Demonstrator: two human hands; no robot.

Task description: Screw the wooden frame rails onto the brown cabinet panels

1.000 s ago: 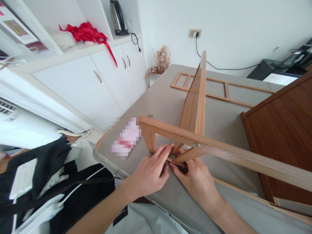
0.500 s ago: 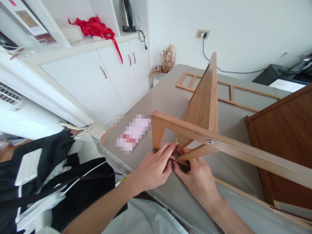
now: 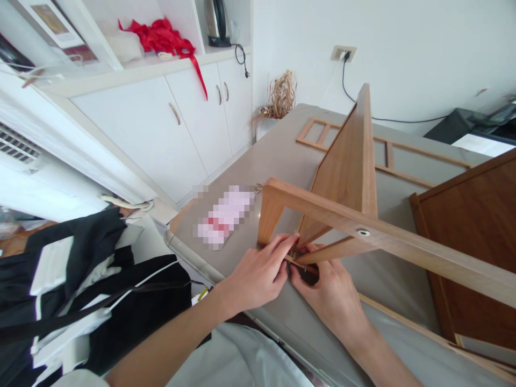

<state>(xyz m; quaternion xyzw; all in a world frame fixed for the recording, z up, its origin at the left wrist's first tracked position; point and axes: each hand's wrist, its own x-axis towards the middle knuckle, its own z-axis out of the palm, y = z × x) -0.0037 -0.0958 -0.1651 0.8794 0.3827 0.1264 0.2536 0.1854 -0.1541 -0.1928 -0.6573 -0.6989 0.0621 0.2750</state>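
Note:
A wooden shelf frame (image 3: 318, 201) stands on the grey table, its upright panel (image 3: 350, 156) reaching toward the wall. My left hand (image 3: 262, 271) pinches a low corner of the frame, fingertips pressed on the wood joint near the table's front edge. From the other side, my right hand (image 3: 328, 285) closes around the same low corner, thumb and fingers on the end of a slanted rail. A small metal pin seems to stick out there between my hands. My fingers partly hide the joint. One metal fastener (image 3: 363, 233) sits in the frame's long rail.
On the grey table (image 3: 270, 158), a blurred pink-and-white packet (image 3: 226, 217) lies left of the frame, with small metal screws (image 3: 258, 188) beside it. Behind lies a flat wooden ladder-like frame (image 3: 316, 134). A dark brown panel (image 3: 475, 247) leans at right. White cabinets (image 3: 153, 134) line the left wall.
The view has shifted slightly, so the frame and table appear a little farther right. Both hands keep their hold at the low corner. The small screws now show beside the packet.

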